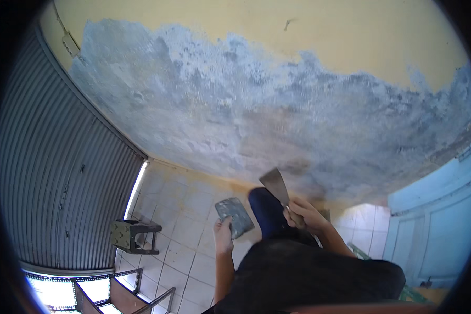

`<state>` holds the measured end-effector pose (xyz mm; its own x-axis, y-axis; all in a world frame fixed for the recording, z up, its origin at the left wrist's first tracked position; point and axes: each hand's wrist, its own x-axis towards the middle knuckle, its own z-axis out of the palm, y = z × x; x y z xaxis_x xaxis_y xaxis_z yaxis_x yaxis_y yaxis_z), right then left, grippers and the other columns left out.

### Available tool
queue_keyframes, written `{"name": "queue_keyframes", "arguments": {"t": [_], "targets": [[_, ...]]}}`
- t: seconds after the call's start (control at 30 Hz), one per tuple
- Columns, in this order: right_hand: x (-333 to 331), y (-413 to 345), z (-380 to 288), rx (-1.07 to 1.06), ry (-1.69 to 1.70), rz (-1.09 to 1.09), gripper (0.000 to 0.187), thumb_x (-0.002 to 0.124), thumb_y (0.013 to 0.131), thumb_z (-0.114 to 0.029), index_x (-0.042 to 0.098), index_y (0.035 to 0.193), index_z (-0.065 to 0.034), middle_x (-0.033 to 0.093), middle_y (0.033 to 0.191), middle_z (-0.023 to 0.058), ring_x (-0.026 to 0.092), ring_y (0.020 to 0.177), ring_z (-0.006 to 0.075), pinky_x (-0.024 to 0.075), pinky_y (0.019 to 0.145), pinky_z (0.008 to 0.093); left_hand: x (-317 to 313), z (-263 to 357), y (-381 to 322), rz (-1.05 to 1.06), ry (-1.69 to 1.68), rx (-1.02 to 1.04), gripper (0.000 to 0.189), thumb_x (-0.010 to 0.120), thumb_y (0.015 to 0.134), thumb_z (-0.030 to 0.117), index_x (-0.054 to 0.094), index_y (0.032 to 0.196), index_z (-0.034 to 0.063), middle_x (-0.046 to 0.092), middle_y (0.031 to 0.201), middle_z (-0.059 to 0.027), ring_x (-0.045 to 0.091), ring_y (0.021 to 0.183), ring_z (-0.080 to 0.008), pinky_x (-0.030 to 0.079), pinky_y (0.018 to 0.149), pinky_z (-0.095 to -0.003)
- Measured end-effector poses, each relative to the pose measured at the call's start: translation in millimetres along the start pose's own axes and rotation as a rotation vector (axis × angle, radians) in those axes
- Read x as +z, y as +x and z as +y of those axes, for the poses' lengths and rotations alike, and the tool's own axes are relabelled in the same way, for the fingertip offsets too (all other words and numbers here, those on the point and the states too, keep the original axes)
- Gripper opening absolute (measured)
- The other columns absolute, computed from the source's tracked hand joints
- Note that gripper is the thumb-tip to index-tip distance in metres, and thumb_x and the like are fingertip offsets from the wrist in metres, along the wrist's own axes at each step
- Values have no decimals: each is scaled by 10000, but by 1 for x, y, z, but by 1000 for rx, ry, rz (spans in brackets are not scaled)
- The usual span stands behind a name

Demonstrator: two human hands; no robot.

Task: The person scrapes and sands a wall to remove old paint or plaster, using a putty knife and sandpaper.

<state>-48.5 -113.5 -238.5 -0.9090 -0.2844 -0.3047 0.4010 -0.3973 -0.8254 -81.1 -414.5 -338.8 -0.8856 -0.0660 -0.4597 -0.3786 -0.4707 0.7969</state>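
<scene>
A flat, roughly rectangular plate (239,221) with grey smears is in my left hand (223,237), the thumb lying across its face. I cannot tell its material. My right hand (304,216) grips a broad putty knife (275,183) by its handle, the metal blade pointing up and to the left. Behind the blade stands a wall (267,98). Its lower part is rough, patchy grey and bluish, with a darker brown stain (284,137); above that, yellow paint (361,35) shows a ragged edge. Whether the blade touches the wall is unclear.
A corrugated metal shutter (51,165) closes the left side. On the tiled floor (184,235) lies a green-and-dark stool (135,237) on its side, near a perforated metal shelf frame (110,290). A light-blue wooden door (428,231) stands at right. My knee (265,212) juts towards the wall.
</scene>
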Motion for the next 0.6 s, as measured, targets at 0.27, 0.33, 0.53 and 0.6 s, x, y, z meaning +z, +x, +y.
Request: {"name": "queue_keyframes", "arguments": {"t": [0.27,0.33,0.53,0.6], "targets": [[95,88,4,0,-153,-210,220,480,1117,-233,583,1148,-41,655,908,92,541,654,129,455,631,268,-67,97,35,-125,-121,-68,178,607,889,43,659,1048,-17,699,1008,-89,695,925,-201,562,815,-337],[126,118,0,199,-368,-298,221,498,1115,-251,559,1176,-47,686,918,85,511,618,100,416,568,260,-94,104,64,-173,-198,-100,201,600,888,17,657,1077,-22,687,1042,-98,683,939,-197,559,799,-327],[210,248,59,130,-370,-290,292,538,1104,-302,454,1232,-54,727,947,78,473,605,90,385,525,266,-134,156,126,-71,-289,49,214,528,928,62,632,1099,-15,655,1130,-115,630,1086,-226,500,963,-387],[245,269,54,110,-407,-310,329,570,1086,-316,451,1223,-41,740,934,88,498,597,99,403,525,275,-160,191,128,-95,-260,69,220,540,919,59,631,1105,-15,655,1129,-113,632,1077,-227,500,963,-380]]}}
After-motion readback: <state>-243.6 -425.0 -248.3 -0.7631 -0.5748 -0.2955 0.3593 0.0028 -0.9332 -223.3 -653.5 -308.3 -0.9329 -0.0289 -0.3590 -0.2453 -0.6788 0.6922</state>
